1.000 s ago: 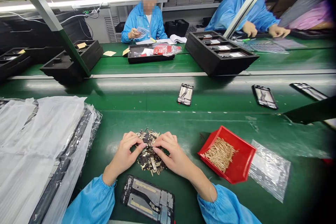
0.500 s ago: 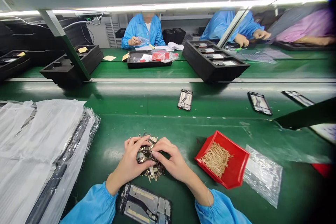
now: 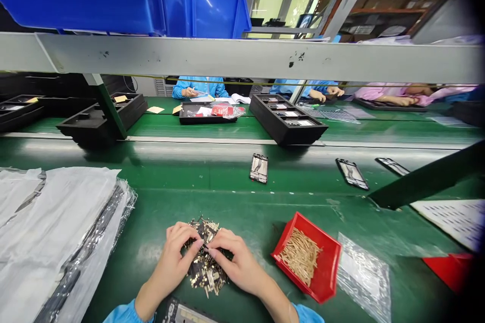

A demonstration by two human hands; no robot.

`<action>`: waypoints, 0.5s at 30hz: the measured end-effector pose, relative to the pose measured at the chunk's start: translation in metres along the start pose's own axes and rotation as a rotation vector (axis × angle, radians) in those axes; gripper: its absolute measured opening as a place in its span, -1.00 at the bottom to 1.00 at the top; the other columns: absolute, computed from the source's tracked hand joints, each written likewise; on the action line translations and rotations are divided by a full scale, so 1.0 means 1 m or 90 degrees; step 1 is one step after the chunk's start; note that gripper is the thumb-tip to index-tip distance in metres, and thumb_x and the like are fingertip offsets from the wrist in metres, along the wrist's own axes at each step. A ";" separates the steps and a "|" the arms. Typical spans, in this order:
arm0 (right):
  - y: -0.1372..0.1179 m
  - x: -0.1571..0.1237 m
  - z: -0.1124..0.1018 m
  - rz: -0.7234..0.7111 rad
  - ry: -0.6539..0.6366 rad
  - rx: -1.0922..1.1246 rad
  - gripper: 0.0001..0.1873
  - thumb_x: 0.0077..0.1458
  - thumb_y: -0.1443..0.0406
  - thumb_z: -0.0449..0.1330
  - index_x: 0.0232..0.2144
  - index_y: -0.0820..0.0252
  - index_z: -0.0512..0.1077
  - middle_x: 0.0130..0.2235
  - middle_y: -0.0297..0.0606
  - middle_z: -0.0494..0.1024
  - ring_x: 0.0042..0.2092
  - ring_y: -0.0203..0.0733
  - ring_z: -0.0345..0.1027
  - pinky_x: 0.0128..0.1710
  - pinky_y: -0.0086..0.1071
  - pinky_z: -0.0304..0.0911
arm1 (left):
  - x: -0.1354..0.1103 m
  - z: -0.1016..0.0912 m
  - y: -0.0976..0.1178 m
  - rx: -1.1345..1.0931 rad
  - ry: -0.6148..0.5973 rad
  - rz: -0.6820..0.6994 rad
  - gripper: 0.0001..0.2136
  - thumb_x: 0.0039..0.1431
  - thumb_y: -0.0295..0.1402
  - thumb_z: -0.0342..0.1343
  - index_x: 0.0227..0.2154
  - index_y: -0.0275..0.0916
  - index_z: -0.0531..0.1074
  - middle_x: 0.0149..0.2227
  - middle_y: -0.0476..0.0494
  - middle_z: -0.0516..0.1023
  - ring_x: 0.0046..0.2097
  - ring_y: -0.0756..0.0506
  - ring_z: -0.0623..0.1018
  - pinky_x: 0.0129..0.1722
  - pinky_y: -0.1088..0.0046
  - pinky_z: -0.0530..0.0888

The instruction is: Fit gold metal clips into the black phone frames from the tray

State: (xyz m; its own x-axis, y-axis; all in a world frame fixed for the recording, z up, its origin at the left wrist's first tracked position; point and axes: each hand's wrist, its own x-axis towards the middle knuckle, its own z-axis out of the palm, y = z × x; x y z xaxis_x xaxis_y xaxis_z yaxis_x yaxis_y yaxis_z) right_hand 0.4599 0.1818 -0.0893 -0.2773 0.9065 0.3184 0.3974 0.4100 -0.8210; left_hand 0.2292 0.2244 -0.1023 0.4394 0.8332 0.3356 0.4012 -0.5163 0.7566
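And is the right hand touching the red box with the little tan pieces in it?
Apart. The head view plainly shows a strip of green table between the right hand and the red box.

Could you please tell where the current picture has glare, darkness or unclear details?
Head view: pale glare on the green table beside the left hand; head view: bright reflections on the clear bag; head view: right edge sinks into black; head view: dark piece at the fingertips, too small to identify.
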 end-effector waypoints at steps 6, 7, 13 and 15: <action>-0.002 -0.002 0.009 -0.012 0.056 0.080 -0.63 0.57 0.08 0.17 -0.24 0.10 0.63 -0.25 -0.22 0.68 -0.17 -0.12 0.54 -0.10 -0.28 0.44 | -0.007 0.008 0.006 -0.083 -0.069 0.085 -0.63 0.57 -0.29 0.08 0.32 -0.08 0.56 0.22 -0.27 0.70 0.23 -0.23 0.70 0.26 0.18 0.63; -0.002 -0.002 0.010 -0.016 0.062 0.081 -0.63 0.56 0.09 0.17 -0.25 0.10 0.62 -0.25 -0.22 0.67 -0.17 -0.12 0.54 -0.10 -0.28 0.44 | -0.009 0.010 0.009 -0.109 -0.083 0.079 -0.58 0.54 -0.26 0.15 0.37 -0.08 0.52 0.26 -0.27 0.68 0.25 -0.25 0.69 0.28 0.18 0.62; -0.014 -0.004 0.006 -0.041 0.103 -0.107 -0.72 0.57 0.23 0.12 -0.18 0.05 0.60 -0.28 -0.26 0.64 -0.23 -0.09 0.52 -0.15 -0.20 0.40 | -0.007 0.015 0.017 -0.259 0.034 -0.068 -0.63 0.60 -0.10 0.08 0.12 -0.14 0.71 0.10 -0.25 0.78 0.05 -0.22 0.78 0.17 0.24 0.68; -0.019 -0.018 -0.011 -0.036 0.156 -0.196 -0.77 0.54 0.28 0.13 -0.10 0.02 0.60 -0.25 -0.24 0.65 -0.21 -0.06 0.54 -0.18 -0.18 0.42 | -0.005 0.012 0.015 -0.303 0.097 -0.122 -0.58 0.57 0.00 0.10 0.10 -0.19 0.69 0.02 -0.29 0.79 -0.11 -0.18 0.77 0.00 0.28 0.71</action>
State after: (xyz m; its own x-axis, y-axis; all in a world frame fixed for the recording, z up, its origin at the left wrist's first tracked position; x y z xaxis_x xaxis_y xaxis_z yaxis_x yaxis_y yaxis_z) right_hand 0.4670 0.1585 -0.0741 -0.1050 0.8634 0.4934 0.6418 0.4378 -0.6296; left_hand 0.2428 0.2100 -0.0991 0.2574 0.9416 0.2171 0.0390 -0.2346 0.9713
